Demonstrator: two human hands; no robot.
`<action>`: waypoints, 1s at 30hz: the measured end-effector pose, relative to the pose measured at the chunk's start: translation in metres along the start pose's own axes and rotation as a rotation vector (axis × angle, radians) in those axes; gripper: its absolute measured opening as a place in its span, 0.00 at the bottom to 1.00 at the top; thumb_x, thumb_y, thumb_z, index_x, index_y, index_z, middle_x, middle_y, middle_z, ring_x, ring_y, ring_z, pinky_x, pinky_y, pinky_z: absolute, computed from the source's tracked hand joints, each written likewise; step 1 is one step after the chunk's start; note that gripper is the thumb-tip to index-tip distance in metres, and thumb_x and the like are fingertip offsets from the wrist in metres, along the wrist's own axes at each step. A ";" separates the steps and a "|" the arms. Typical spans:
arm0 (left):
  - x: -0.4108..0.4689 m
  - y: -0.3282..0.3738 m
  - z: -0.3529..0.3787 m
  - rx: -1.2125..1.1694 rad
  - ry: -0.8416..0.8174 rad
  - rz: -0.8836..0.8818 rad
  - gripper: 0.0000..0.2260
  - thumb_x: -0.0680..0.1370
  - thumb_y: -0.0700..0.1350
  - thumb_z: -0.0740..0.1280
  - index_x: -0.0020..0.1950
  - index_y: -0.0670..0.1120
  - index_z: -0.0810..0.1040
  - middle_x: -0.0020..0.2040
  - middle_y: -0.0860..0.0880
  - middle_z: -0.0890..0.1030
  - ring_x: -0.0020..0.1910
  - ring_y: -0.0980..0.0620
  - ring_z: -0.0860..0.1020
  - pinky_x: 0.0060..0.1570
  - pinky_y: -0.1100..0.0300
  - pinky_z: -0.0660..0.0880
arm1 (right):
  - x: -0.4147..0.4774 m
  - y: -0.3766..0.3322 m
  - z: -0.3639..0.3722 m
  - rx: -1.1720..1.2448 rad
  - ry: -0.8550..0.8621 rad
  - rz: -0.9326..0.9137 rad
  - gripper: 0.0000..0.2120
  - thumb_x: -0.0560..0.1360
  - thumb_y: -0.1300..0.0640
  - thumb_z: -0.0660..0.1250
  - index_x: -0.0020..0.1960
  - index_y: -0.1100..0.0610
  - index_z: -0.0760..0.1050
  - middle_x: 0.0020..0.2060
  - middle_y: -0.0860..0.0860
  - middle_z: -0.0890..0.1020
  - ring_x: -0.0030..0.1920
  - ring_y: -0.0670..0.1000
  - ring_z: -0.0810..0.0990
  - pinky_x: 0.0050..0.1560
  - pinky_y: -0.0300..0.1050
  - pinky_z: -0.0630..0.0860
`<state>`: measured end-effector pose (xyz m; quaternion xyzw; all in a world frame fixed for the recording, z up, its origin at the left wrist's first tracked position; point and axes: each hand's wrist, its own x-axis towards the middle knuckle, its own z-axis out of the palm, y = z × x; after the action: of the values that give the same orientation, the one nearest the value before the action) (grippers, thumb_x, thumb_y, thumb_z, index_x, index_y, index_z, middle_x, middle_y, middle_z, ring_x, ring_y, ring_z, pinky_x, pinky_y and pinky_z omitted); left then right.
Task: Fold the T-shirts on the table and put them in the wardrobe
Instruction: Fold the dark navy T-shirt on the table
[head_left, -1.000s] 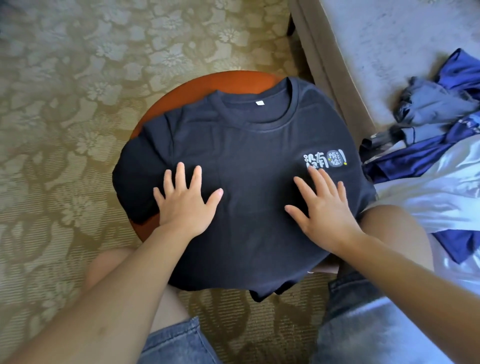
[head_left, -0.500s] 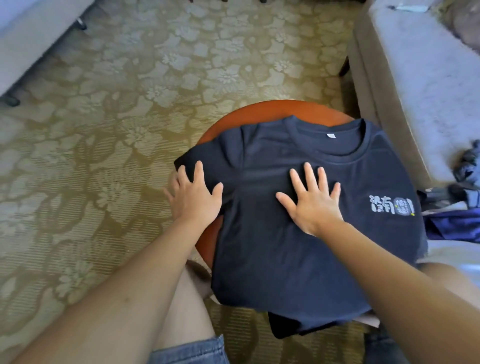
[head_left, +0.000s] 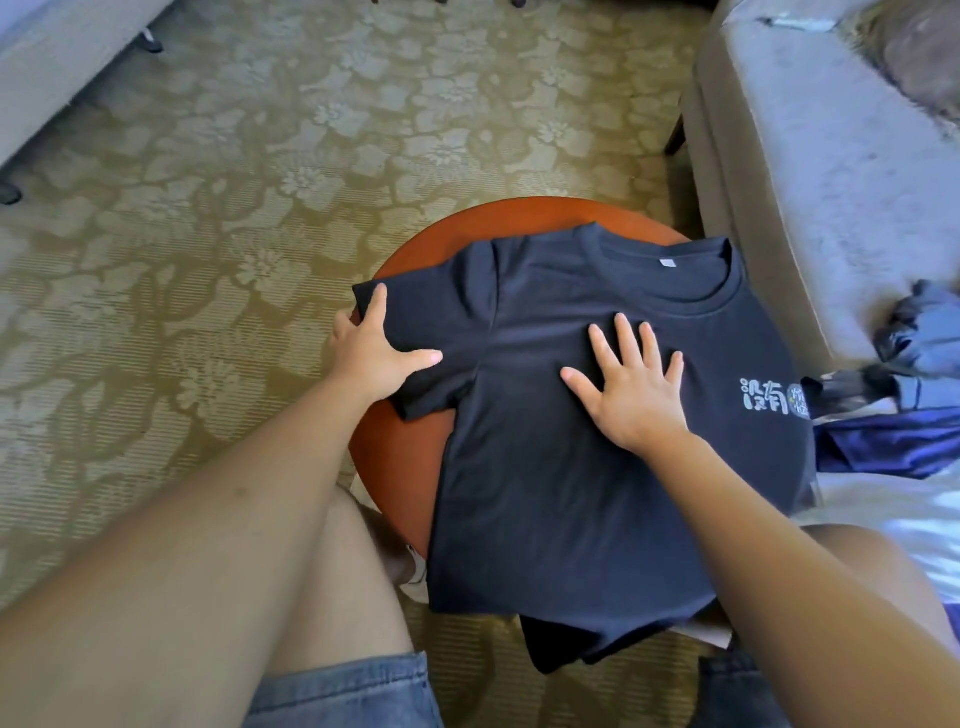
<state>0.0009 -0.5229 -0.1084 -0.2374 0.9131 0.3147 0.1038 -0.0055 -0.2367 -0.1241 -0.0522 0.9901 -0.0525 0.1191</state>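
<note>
Olive floral carpet (head_left: 260, 208) w/ grey sofa (head_left: 831, 182) at right, pale furniture edge (head_left: 62, 57) top-left.

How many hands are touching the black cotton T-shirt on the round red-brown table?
2. The left hand is on a sleeve of the black T-shirt, at image left; the right hand lies flat on its chest.

Soft even daylight, faint shadows on the carpet (head_left: 270, 171), wide-angle bowing at the edges, mostly sharp

Open carpet (head_left: 260, 208) lies left of and beyond the counter (head_left: 519, 218). Sofa (head_left: 779, 208) and clothes pile (head_left: 914, 332) crowd its right edge. The person's legs (head_left: 337, 587) block the near side.
</note>
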 end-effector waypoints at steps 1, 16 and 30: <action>0.002 -0.003 -0.002 -0.048 -0.011 0.016 0.48 0.68 0.62 0.75 0.79 0.60 0.47 0.76 0.44 0.54 0.74 0.43 0.59 0.71 0.47 0.61 | 0.000 0.000 0.000 -0.002 0.002 0.001 0.35 0.77 0.31 0.44 0.79 0.46 0.45 0.79 0.48 0.43 0.78 0.54 0.39 0.75 0.64 0.43; 0.010 -0.011 -0.009 -0.006 0.160 0.181 0.41 0.73 0.52 0.74 0.79 0.43 0.55 0.78 0.50 0.54 0.76 0.48 0.56 0.73 0.50 0.60 | -0.001 -0.010 0.002 -0.031 -0.002 0.020 0.37 0.76 0.32 0.41 0.80 0.48 0.45 0.79 0.50 0.42 0.78 0.55 0.38 0.75 0.64 0.43; -0.010 0.008 -0.007 -0.221 0.089 -0.004 0.34 0.75 0.39 0.69 0.78 0.48 0.59 0.75 0.46 0.59 0.70 0.44 0.67 0.68 0.53 0.67 | -0.055 0.012 -0.013 -0.046 -0.163 -0.084 0.41 0.71 0.26 0.39 0.79 0.44 0.43 0.78 0.49 0.38 0.78 0.54 0.36 0.75 0.63 0.44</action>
<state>0.0050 -0.5186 -0.0952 -0.2628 0.8761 0.4025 0.0369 0.0438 -0.2172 -0.1003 -0.1008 0.9750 -0.0302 0.1957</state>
